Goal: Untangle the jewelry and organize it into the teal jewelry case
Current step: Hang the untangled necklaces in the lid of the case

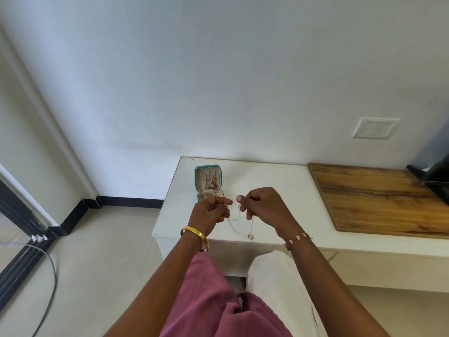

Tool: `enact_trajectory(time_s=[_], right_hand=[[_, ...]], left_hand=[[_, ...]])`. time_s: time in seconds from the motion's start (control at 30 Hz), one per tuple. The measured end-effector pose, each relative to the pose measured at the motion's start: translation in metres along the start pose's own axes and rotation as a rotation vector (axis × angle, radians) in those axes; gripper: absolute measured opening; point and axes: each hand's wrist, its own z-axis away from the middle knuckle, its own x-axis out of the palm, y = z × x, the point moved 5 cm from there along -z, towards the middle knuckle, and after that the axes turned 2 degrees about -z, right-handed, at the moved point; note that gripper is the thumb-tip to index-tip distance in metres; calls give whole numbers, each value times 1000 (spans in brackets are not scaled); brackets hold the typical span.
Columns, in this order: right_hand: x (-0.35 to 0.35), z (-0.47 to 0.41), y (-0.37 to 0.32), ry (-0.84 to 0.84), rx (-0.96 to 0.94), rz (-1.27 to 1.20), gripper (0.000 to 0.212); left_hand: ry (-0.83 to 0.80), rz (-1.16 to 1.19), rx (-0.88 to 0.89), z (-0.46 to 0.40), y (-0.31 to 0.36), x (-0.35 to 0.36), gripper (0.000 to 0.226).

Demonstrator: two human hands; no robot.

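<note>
The teal jewelry case (195, 179) stands open on the white table (267, 181), near its back left corner, with thin gold chains hanging in its lid. My left hand (211, 212) and my right hand (264, 206) are raised above the table in front of the case, each pinching an end of a thin necklace chain (233, 226). The chain sags between the hands, and a small heart pendant (250, 236) dangles from it below my right hand. My left hand hides part of the case's lower tray.
A wooden board (379, 198) covers the table's right part, and a dark object (435, 176) sits at its far right. A wall rises right behind the table. A cable (48, 276) lies on the tiled floor at left. My knees are under the table's front edge.
</note>
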Motion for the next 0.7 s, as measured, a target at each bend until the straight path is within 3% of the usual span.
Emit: enact_trajectory(time_s=[0.23, 0.37, 0.57, 0.7], right_hand=[[-5, 2, 19, -59, 181, -677, 23], [2, 5, 19, -161, 188, -679, 24], [12, 6, 12, -327, 161, -608, 29], [13, 8, 4, -376, 115, -657, 31]], left_hand=[[80, 339, -218, -4, -14, -10, 28], [23, 193, -267, -3, -21, -4, 24], [-213, -56, -108, -1, -6, 23, 39], [-278, -203, -23, -3, 3, 39, 18]])
